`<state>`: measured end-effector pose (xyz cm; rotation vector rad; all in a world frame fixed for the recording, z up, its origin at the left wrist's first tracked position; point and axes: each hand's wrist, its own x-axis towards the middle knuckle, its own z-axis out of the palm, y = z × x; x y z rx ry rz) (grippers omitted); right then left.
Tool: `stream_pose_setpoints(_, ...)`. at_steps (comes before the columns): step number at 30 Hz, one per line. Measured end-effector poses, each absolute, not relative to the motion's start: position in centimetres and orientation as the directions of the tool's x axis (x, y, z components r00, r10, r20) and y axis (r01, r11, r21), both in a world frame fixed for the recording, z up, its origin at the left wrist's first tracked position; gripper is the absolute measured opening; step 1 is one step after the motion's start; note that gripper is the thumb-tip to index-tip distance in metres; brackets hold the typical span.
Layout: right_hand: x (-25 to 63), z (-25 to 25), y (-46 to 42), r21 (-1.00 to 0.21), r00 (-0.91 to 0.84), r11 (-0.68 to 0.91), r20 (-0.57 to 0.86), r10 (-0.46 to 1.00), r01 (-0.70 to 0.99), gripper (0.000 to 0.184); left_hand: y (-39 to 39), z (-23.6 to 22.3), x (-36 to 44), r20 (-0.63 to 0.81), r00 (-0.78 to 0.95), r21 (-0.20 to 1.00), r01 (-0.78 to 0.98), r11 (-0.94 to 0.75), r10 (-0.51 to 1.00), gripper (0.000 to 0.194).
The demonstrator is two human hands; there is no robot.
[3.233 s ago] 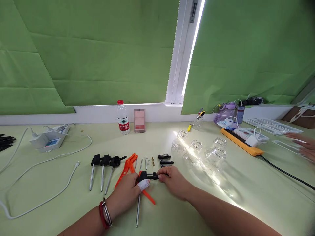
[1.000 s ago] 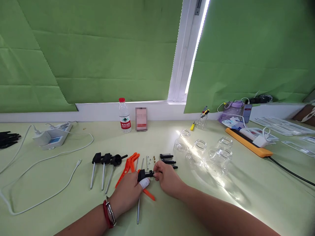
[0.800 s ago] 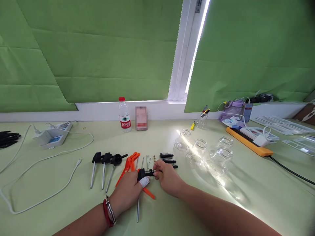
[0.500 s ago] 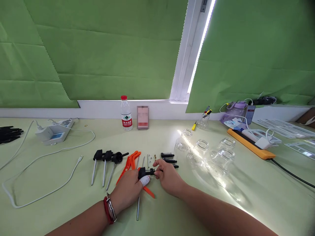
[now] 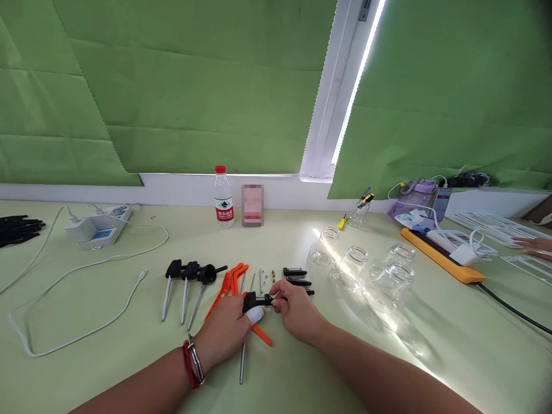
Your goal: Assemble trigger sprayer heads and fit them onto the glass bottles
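My left hand (image 5: 230, 325), its thumb wrapped in white, grips a black plastic head (image 5: 250, 301) with a long metal rod (image 5: 242, 365) pointing down toward me. My right hand (image 5: 297, 307) pinches the narrow black end of that same piece; the fingertips hide what they hold there. Under and behind my left hand lie orange plastic levers (image 5: 228, 287). Three similar black heads with metal rods (image 5: 190, 270) lie to the left. Beyond my hands are small screws (image 5: 261, 280) and brass bits (image 5: 273, 276). Black parts with springs (image 5: 295, 272) lie behind my right hand.
Several clear glass jars (image 5: 356, 256) stand to the right. A water bottle (image 5: 224, 201) is by the wall. An orange power strip (image 5: 444, 256) and another person's hand (image 5: 535, 246) are at far right. A white cable (image 5: 99, 264) loops across the left side.
My right fingers have drawn closer together at the end of the black head. Another person's hand has come into view at the right edge. The view has shifted slightly.
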<state>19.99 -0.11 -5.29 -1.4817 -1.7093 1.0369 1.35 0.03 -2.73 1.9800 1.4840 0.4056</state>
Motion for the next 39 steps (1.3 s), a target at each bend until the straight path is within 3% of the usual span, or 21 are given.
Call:
stream_pose_setpoints(28, 20.1, -5.4, -0.1, -0.860, -0.174, 0.094, 0.007, 0.985, 0.502, 0.011, 0.3, -2.6, 1.4, -0.138, 0.367, 0.659, 0.728, -0.191, 0.920, 0.035)
stream_pose_setpoints(33, 20.2, -5.2, -0.2, -0.876, -0.170, 0.072, -0.011, 0.985, 0.476, 0.007, 0.2, -1.8, 1.1, -0.143, 0.387, 0.700, 0.690, -0.183, 0.911, 0.030)
stream_pose_setpoints(39, 21.0, -3.9, -0.6, -0.894, -0.160, 0.019, -0.059, 0.985, 0.448, 0.005, 0.2, -1.7, 0.9, -0.137, 0.330, 0.658, 0.735, -0.163, 0.934, 0.030)
